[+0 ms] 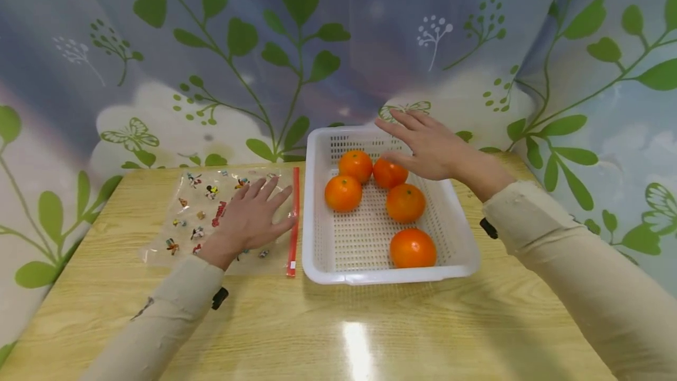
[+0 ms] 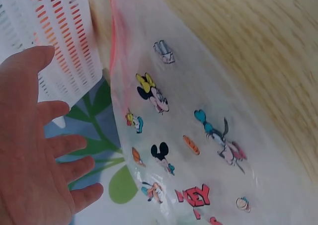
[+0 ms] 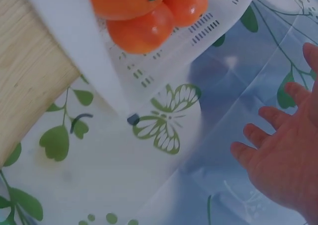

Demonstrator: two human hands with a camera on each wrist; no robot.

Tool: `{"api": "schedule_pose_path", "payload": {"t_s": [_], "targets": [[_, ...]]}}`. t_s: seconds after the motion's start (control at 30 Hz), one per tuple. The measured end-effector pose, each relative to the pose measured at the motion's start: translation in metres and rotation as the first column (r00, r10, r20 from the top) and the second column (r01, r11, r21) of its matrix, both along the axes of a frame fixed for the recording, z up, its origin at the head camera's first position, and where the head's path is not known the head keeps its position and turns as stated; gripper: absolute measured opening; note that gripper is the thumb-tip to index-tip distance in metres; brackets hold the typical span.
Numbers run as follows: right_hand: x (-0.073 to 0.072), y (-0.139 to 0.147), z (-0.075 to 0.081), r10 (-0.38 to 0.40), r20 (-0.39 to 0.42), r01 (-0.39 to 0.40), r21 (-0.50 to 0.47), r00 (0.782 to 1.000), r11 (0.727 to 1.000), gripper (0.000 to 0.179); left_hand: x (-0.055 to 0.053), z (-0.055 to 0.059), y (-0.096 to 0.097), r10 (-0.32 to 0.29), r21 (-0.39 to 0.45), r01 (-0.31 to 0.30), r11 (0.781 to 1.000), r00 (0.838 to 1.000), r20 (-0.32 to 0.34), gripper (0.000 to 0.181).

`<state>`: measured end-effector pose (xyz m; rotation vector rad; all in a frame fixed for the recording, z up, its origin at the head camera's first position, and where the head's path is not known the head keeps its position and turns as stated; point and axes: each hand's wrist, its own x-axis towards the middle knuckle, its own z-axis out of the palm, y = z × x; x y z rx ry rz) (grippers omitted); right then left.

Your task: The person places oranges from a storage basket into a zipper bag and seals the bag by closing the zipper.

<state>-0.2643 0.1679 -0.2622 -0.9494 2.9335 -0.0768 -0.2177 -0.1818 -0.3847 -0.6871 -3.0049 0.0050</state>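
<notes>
"Oranges (image 1: 405, 203), five in the head view: where are they?"

"In the white basket (image 1: 391, 277), near the worktop's (image 1: 296, 334) far edge. One lies by the basket's near right corner, four farther back."

"And the hands?"

"Both spread. The right hand (image 1: 425, 146) is above the basket's far right corner. The left hand (image 1: 250, 216) is over the clear bag (image 1: 182, 204), left of the basket; I can't tell whether it touches."

"What do the wrist views add?"

"The left one shows the bag's cartoon prints close up, but of the oranges only colour through the basket's slots. The right one shows three oranges, one with a green stem end, and the right hand's fingers clear of them."
</notes>
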Motion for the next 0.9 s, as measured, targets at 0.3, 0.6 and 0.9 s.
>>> {"api": "schedule_pose_path", "payload": {"t_s": [0.3,0.6,0.9], "targets": [[0.0,-0.025,-0.002,0.011,0.035,-0.011,0.007,0.999,1.0,0.068,-0.002,-0.005,0.007,0.003,-0.047,-0.002,0.999,1.0,0.017,0.068],[0.0,-0.036,-0.009,0.029,0.041,-0.029,0.005,0.999,1.0,0.066,-0.002,-0.01,0.014,-0.01,-0.086,0.012,0.996,1.0,0.026,0.066],[0.0,-0.047,-0.016,0.047,0.038,-0.047,0.005,0.998,0.999,0.066,-0.002,-0.014,0.016,0.008,-0.098,-0.002,0.995,0.998,0.065,0.067]]}}
